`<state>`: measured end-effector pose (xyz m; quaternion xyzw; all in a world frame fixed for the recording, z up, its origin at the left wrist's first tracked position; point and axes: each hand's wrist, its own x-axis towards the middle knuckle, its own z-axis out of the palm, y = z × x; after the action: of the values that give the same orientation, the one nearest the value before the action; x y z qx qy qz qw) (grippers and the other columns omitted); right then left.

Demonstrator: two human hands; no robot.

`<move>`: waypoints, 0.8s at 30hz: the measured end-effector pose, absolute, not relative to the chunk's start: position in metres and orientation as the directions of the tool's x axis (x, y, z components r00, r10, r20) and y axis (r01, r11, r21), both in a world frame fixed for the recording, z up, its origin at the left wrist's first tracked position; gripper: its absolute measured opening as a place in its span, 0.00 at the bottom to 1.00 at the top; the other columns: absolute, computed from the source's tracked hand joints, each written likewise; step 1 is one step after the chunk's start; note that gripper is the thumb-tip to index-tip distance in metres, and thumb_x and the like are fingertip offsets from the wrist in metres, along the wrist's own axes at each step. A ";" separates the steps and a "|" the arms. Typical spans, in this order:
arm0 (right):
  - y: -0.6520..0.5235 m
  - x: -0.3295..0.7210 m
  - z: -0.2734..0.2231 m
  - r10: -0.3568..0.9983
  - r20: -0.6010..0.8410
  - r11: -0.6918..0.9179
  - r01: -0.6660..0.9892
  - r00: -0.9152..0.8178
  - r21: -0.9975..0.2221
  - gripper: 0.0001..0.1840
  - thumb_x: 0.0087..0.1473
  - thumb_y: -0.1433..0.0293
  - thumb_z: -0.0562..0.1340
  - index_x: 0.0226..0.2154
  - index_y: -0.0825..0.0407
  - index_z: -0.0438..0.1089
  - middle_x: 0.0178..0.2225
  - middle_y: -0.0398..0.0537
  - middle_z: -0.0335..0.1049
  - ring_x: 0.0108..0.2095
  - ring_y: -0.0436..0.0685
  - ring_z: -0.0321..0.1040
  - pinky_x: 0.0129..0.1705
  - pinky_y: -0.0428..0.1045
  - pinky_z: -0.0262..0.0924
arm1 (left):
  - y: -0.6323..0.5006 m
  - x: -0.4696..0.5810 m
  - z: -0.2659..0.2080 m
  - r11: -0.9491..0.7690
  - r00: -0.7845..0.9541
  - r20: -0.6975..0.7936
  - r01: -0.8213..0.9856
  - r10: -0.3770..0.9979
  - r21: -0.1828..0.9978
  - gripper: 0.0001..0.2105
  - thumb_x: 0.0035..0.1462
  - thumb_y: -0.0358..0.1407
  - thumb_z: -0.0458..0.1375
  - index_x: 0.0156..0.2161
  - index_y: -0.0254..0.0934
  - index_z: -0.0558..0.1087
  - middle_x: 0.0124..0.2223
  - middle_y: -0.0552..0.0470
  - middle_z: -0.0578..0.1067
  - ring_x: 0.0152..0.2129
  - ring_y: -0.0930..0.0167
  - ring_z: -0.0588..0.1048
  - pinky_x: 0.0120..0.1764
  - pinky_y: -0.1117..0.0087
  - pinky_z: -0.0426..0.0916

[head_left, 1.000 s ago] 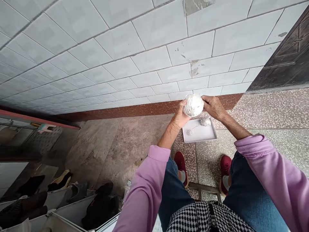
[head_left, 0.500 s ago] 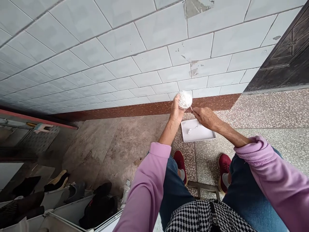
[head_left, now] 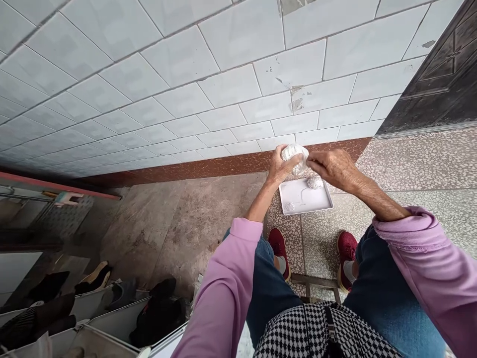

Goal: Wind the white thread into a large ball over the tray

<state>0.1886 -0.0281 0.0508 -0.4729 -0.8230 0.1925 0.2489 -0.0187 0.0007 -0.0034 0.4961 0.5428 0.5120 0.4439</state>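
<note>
My left hand (head_left: pixel 282 165) is closed round a white ball of yarn (head_left: pixel 296 158), held up in front of the wall's brown base. Close against the ball's right side is my right hand (head_left: pixel 331 168), its fingers pinched together. A strand showed at those fingertips a moment ago; now the fingers hide whatever they grip. Below, a shallow white tray (head_left: pixel 316 203) lies on the speckled floor. In it are a whitish clump (head_left: pixel 315 182) near the far right corner, a smaller clump (head_left: pixel 288 206) at the near left, and loose thread between them.
A tiled wall (head_left: pixel 223 94) rises ahead, with a dark door (head_left: pixel 443 79) at right. Red shoes (head_left: pixel 278 251) stand on the floor before a low stool frame (head_left: pixel 309 283). Boxes holding dark shoes (head_left: pixel 160 311) sit at lower left.
Both hands have shifted right, and the yarn ball has turned in my left hand, with the thumb now across its front. A whitish clump now shows at the tray's far right.
</note>
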 end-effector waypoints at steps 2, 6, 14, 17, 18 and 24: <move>-0.023 0.195 0.048 0.880 0.248 0.469 0.658 -0.405 -0.589 0.14 0.68 0.60 0.62 0.34 0.48 0.77 0.28 0.52 0.72 0.31 0.61 0.67 0.37 0.56 0.48 | -0.001 -0.016 -0.004 0.016 -0.019 -0.013 0.117 1.000 0.993 0.30 0.45 0.45 0.80 0.51 0.39 0.77 0.52 0.43 0.82 0.55 0.53 0.79 0.62 0.53 0.71; -0.012 0.202 0.042 0.882 0.256 0.460 0.604 -0.396 -0.651 0.12 0.66 0.62 0.64 0.31 0.48 0.74 0.27 0.50 0.70 0.31 0.59 0.65 0.37 0.56 0.50 | -0.005 -0.013 -0.007 0.099 0.148 -0.110 0.080 0.983 0.992 0.22 0.53 0.43 0.76 0.49 0.36 0.79 0.48 0.44 0.82 0.50 0.56 0.79 0.59 0.53 0.72; -0.006 0.194 0.045 0.896 0.268 0.393 0.353 -0.354 -0.849 0.13 0.63 0.60 0.66 0.31 0.49 0.70 0.25 0.41 0.62 0.28 0.52 0.57 0.33 0.52 0.51 | -0.020 -0.014 0.002 0.294 0.338 -0.247 -0.094 0.908 0.951 0.36 0.50 0.66 0.73 0.52 0.39 0.80 0.49 0.43 0.83 0.46 0.57 0.81 0.44 0.59 0.77; -0.005 0.194 0.045 0.887 0.274 0.402 0.329 -0.371 -0.855 0.12 0.62 0.61 0.68 0.30 0.49 0.71 0.24 0.40 0.62 0.28 0.52 0.57 0.33 0.52 0.52 | -0.023 -0.013 0.007 0.290 0.346 -0.241 -0.097 0.907 0.952 0.37 0.45 0.61 0.78 0.53 0.39 0.80 0.48 0.43 0.84 0.46 0.56 0.82 0.46 0.58 0.77; -0.004 0.196 0.044 0.888 0.270 0.394 0.314 -0.371 -0.864 0.12 0.61 0.61 0.68 0.31 0.49 0.71 0.24 0.40 0.62 0.28 0.52 0.57 0.33 0.52 0.52 | -0.024 -0.013 0.008 0.285 0.353 -0.232 -0.106 0.906 0.953 0.36 0.44 0.60 0.78 0.52 0.39 0.80 0.47 0.43 0.84 0.47 0.55 0.82 0.48 0.57 0.77; 0.013 0.208 0.035 0.925 0.253 0.322 0.232 -0.284 -0.918 0.16 0.62 0.57 0.68 0.29 0.49 0.72 0.23 0.40 0.63 0.26 0.51 0.57 0.30 0.51 0.51 | -0.030 -0.013 0.018 0.322 0.360 -0.193 -0.344 0.913 0.882 0.37 0.38 0.59 0.78 0.50 0.38 0.81 0.51 0.40 0.86 0.61 0.46 0.79 0.62 0.48 0.75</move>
<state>0.2082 0.0126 0.0354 -0.4184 -0.6912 0.4051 0.4280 -0.0132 -0.0299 0.0175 0.3901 0.3648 0.4323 0.7266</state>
